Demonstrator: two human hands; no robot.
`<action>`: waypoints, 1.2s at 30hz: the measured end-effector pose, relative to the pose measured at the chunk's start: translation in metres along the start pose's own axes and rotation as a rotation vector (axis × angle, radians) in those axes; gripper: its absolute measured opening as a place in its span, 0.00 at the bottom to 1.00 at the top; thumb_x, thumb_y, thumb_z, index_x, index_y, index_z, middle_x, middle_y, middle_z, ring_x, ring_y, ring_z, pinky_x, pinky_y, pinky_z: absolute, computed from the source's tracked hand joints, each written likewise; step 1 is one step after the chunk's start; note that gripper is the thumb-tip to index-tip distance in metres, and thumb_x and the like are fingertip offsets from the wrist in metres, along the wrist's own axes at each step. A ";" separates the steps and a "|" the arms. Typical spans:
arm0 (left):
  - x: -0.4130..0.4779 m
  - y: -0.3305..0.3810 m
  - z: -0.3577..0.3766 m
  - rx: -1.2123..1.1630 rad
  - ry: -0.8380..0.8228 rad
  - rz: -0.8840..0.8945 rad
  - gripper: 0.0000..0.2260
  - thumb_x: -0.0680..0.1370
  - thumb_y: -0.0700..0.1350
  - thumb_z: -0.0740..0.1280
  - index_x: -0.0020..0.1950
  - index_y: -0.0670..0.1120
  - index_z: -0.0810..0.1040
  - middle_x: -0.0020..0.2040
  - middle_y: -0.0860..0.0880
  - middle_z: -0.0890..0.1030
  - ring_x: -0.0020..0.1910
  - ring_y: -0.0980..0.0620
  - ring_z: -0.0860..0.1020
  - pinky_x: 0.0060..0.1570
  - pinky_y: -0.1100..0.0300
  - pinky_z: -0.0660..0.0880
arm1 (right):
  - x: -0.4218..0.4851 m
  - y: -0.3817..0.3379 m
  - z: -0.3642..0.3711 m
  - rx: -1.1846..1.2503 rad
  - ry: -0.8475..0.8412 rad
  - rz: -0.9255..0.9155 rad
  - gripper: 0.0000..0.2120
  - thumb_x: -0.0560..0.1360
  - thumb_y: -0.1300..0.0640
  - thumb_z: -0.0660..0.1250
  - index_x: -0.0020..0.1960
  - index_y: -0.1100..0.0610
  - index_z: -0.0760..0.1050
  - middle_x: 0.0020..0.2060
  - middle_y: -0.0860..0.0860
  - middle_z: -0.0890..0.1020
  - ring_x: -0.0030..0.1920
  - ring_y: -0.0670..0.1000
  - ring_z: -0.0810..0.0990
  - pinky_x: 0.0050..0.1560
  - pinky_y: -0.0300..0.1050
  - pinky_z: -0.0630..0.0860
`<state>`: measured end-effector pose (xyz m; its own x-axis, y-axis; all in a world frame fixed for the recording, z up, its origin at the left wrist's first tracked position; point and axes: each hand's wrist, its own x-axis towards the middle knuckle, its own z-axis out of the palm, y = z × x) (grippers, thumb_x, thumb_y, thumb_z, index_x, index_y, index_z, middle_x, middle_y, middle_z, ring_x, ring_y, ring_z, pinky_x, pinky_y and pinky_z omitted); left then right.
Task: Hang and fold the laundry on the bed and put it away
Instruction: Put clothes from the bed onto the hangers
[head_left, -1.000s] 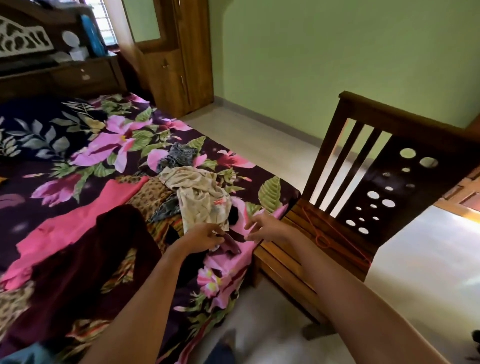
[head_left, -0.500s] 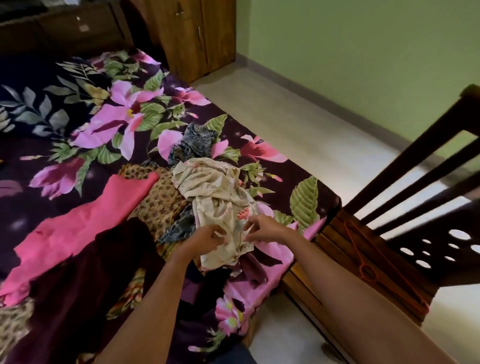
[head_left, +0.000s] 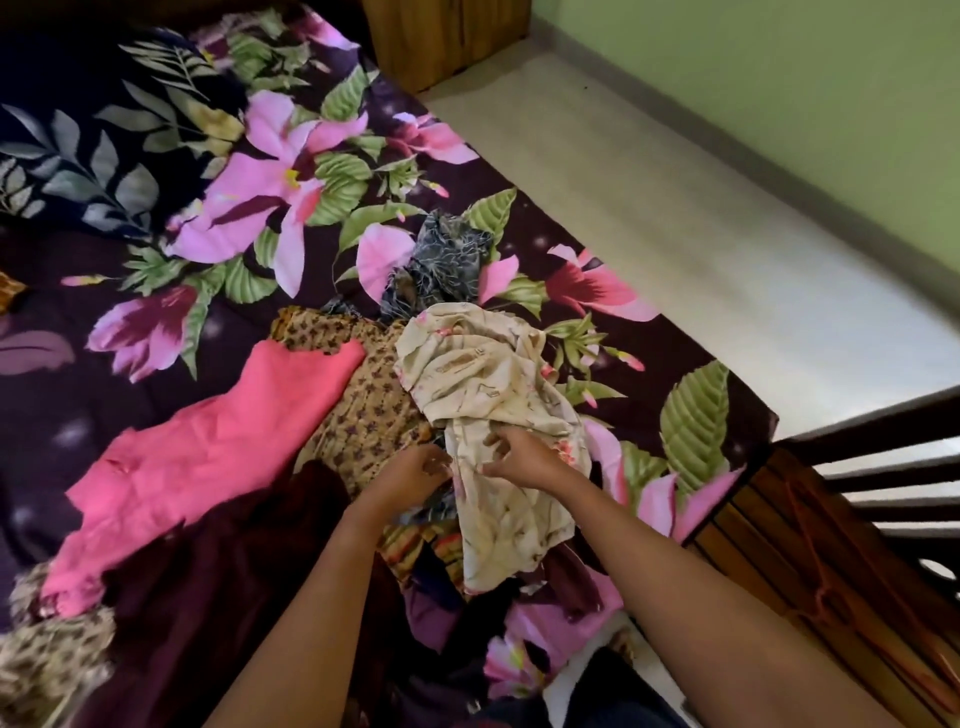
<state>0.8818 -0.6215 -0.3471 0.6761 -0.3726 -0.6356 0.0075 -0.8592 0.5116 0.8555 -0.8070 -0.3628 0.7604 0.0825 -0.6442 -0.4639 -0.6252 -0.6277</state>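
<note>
Floral bed (head_left: 291, 171) with heaped laundry. Both hands have moved onto the cream garment (head_left: 483, 374), centre of frame: left hand (head_left: 410, 473) fingers curl round its edge; right hand (head_left: 524, 460) fingers lie half spread on it, grip not discernible. Pulling it free for folding seems imminent.
</note>
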 end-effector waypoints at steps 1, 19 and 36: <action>0.004 -0.005 -0.003 0.007 0.008 0.007 0.12 0.80 0.45 0.62 0.61 0.45 0.76 0.54 0.49 0.79 0.49 0.54 0.75 0.36 0.70 0.68 | 0.006 -0.005 0.004 -0.018 0.023 0.002 0.24 0.73 0.52 0.71 0.65 0.60 0.69 0.56 0.56 0.76 0.55 0.54 0.76 0.52 0.46 0.73; 0.016 -0.014 -0.002 -0.183 0.044 0.021 0.16 0.79 0.52 0.63 0.63 0.45 0.74 0.47 0.49 0.79 0.43 0.53 0.76 0.37 0.64 0.68 | 0.021 -0.033 0.004 0.249 0.114 0.066 0.05 0.77 0.65 0.62 0.52 0.60 0.74 0.42 0.55 0.78 0.40 0.55 0.79 0.42 0.51 0.81; -0.028 0.137 -0.067 -0.256 0.506 0.451 0.05 0.78 0.38 0.64 0.45 0.38 0.78 0.38 0.47 0.76 0.35 0.54 0.72 0.38 0.58 0.69 | -0.085 -0.059 -0.111 0.171 0.172 -0.386 0.29 0.73 0.46 0.69 0.70 0.57 0.66 0.62 0.50 0.73 0.61 0.48 0.72 0.62 0.46 0.72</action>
<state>0.9131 -0.7056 -0.2209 0.9120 -0.4099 -0.0167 -0.2223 -0.5280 0.8196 0.8687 -0.8629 -0.2226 0.9503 0.1452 -0.2755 -0.1887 -0.4355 -0.8802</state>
